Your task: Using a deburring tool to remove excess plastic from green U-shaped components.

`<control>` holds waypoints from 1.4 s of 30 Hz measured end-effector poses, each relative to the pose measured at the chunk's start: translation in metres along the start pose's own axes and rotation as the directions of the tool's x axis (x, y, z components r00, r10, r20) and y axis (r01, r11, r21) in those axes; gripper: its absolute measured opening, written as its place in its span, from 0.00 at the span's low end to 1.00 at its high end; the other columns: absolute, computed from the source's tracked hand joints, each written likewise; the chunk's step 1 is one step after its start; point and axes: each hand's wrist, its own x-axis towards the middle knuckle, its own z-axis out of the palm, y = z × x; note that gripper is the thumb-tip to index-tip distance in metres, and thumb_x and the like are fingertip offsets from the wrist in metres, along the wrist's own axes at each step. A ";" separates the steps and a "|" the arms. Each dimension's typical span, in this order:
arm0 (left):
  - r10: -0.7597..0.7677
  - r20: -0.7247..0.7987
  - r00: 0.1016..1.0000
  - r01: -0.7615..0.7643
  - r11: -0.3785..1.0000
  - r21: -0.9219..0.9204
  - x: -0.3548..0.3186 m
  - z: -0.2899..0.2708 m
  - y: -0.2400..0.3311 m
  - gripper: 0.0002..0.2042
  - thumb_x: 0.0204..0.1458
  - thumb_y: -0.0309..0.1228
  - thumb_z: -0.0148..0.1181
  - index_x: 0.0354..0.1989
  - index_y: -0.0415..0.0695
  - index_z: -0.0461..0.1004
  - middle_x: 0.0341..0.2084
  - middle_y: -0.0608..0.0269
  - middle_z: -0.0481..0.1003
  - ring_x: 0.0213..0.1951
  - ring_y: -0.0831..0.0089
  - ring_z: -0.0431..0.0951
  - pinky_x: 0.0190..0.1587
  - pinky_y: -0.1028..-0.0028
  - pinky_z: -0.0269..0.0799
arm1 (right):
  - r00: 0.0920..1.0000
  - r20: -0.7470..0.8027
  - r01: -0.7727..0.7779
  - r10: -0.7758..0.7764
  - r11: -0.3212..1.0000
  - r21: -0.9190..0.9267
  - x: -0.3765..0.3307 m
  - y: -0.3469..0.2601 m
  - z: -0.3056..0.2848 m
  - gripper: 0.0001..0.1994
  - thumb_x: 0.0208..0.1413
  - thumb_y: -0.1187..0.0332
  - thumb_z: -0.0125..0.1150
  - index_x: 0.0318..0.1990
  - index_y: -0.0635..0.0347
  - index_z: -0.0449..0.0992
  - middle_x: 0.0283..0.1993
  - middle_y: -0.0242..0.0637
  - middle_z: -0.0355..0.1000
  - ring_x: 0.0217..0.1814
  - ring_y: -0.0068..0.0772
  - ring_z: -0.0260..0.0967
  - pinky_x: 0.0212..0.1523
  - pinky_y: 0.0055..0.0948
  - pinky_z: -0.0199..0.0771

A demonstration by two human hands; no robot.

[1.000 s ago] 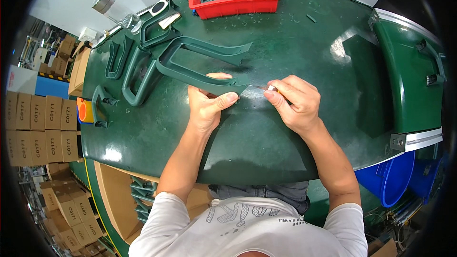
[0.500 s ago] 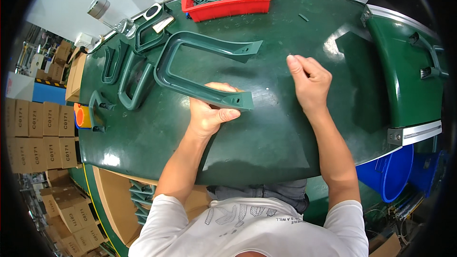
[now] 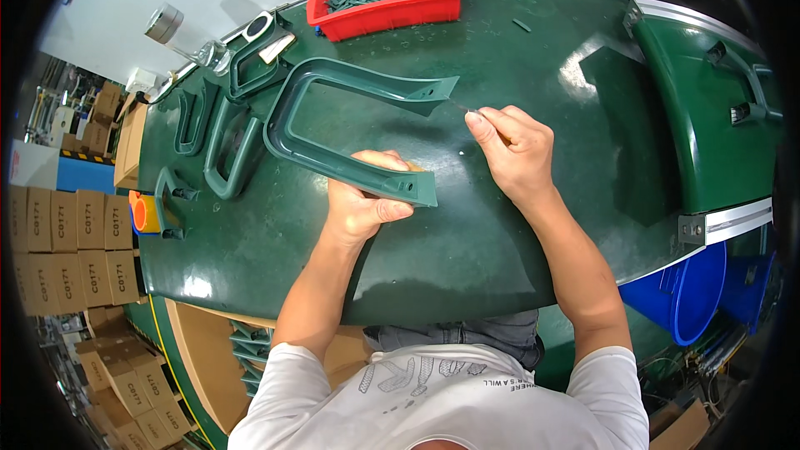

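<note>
My left hand [image 3: 358, 204] grips the lower arm of a green U-shaped plastic handle [image 3: 287, 117], thumb on the near side and fingers behind. The handle is raised over the table, its two flared ends pointing right. A small yellowish patch shows by my left fingers; I cannot tell what it is. My right hand [image 3: 518, 150] is closed round a thin-bladed tool [image 3: 460, 106], mostly hidden in the fist. Its dark, narrow tip points left, at or very near the handle's upper end; whether they touch is unclear.
On the green table [image 3: 467, 258], several similar handles [image 3: 233, 158] lie at left, near a glass bottle [image 3: 187, 40]. A red bin [image 3: 387, 12] of small green pieces stands at the back. A raised green panel [image 3: 708, 117] is at right, above a blue bin [image 3: 675, 292].
My right hand has moved left toward the handle's upper end, and the tool's thin tip now shows. My left hand still holds the handle. The view has shifted slightly.
</note>
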 end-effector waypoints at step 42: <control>-0.011 0.078 0.997 0.012 1.000 -0.010 0.001 0.003 -0.002 0.22 0.31 0.29 0.77 0.36 0.40 0.74 0.26 0.51 0.76 0.29 0.65 0.77 0.31 0.70 0.75 | 0.720 0.603 -0.677 0.343 0.538 0.503 0.019 0.000 -0.039 0.21 0.60 0.56 0.51 0.20 0.62 0.72 0.11 0.33 0.64 0.09 0.18 0.58 0.11 0.18 0.56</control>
